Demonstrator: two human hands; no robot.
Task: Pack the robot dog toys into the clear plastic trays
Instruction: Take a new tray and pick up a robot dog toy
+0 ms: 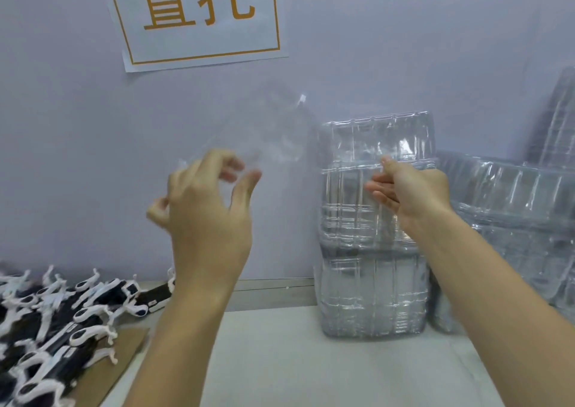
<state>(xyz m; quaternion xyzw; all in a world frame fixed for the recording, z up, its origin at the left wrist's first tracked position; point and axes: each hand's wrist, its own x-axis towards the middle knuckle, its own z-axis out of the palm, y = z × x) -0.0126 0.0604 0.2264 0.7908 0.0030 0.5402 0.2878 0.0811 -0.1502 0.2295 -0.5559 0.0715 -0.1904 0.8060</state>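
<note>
While the right hand [410, 191] reaches up to the tall stack of clear trays [373, 226] on the worktop [280, 360], its fingers pinch the edge of a tray near the top. The left hand [205, 207] is left of the stack, with fingers loosely curled around a see-through tray [264, 132] that is blurry. The robot dog toys [56, 322] lie in a pile far left of the stack, on cardboard [124, 366]. More trays [513, 213] lean just right of it. Every tray looks empty.

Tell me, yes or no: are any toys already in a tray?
No: the toys lie piled at the table's left, apart from the tray stack.
</note>
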